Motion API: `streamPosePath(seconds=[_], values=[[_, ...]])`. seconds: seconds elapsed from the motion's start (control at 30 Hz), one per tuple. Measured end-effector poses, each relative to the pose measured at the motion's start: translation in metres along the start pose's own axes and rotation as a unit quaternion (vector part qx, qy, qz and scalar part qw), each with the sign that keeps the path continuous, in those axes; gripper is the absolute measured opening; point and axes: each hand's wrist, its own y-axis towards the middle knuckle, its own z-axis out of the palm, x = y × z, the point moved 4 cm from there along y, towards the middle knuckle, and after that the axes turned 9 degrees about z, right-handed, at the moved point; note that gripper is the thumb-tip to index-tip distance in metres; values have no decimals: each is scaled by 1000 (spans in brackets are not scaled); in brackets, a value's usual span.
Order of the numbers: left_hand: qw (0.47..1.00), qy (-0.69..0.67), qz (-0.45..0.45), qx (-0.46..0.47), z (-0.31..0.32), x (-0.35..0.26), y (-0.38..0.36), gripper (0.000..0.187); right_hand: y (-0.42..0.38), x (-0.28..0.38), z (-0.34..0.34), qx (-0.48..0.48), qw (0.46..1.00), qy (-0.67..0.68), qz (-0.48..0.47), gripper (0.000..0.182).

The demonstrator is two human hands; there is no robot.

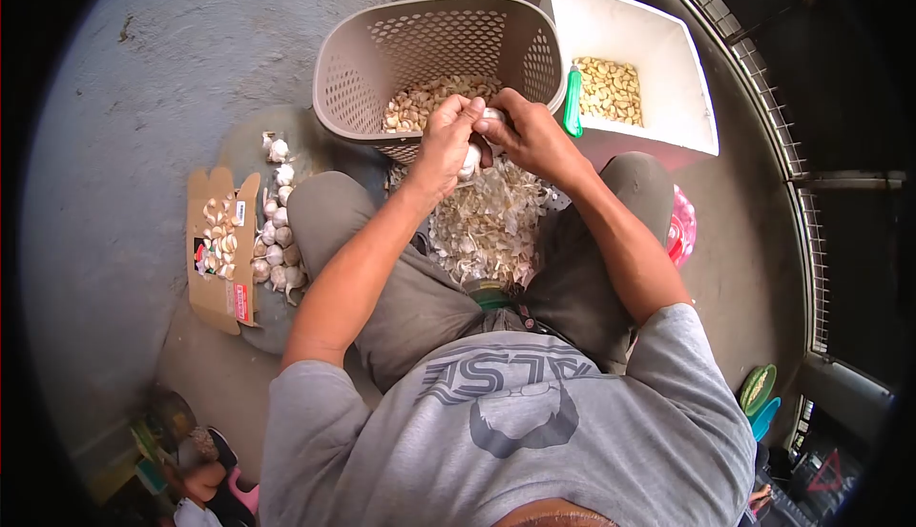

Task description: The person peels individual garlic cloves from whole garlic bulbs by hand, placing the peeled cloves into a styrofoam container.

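Observation:
Both of my hands meet over the near rim of a brown plastic basket point(345, 45) that holds loose garlic cloves point(417, 107). My left hand point(445, 145) is closed around a white garlic bulb point(469, 163), which shows below its fingers. Against it, my right hand point(532, 136) pinches a pale piece of garlic point(492, 115) between thumb and fingers. Under the hands, a heap of papery garlic skins point(487, 227) lies between my knees.
A white foam box point(668, 79) with peeled cloves point(611, 91) and a green-handled tool point(572, 103) stands right of the basket. Whole garlic bulbs point(277, 241) and a cardboard piece point(243, 284) bearing cloves lie at left. Another person's arm point(202, 479) shows lower left.

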Motion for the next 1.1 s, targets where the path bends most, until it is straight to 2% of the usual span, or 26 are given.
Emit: streamPosePath(seconds=[0.1, 0.2, 0.33, 0.37, 0.47, 0.57, 0.67, 0.77, 0.83, 0.87, 0.97, 1.1], values=[[999, -37, -30, -26, -5, 2, 6, 20, 2, 13, -5, -40, 997, -47, -44, 32], [993, -85, -62, -49, -10, 5, 10, 15, 3, 15, -2, -39, 993, -87, -72, 28], [975, -175, -136, -23, -16, 11, 3, 17, -4, 23, 9, -24, 974, -150, -165, 26], [965, -176, -170, -98, -17, 15, -1, 19, -7, 26, 13, -22, 970, -149, -191, 28], [969, -194, -147, -32, -24, 15, 1, 19, -8, 23, 15, -7, 978, -124, -165, 27], [979, -158, -117, -44, -19, 7, 0, 22, -9, 29, 15, -25, 976, -115, -183, 28], [990, -101, -83, -61, -12, 1, -4, 25, -3, 20, 15, 0, 994, -42, -103, 28], [998, -43, -27, -30, -7, -4, 1, 26, 4, 21, 4, -31, 998, -34, -49, 28], [999, -29, 1, -14, -7, -3, 5, 23, 6, 16, 7, 12, 997, -69, -34, 28], [999, -44, -19, -13, -10, -1, 5, 21, 6, 14, 9, 35, 995, -86, -26, 28], [994, -82, -67, -20, -18, 4, 1, 15, -5, 23, 11, 26, 986, -137, -94, 27], [985, -123, -106, -67, -10, 7, -4, 17, -21, 36, 8, 18, 969, -203, -137, 26]])
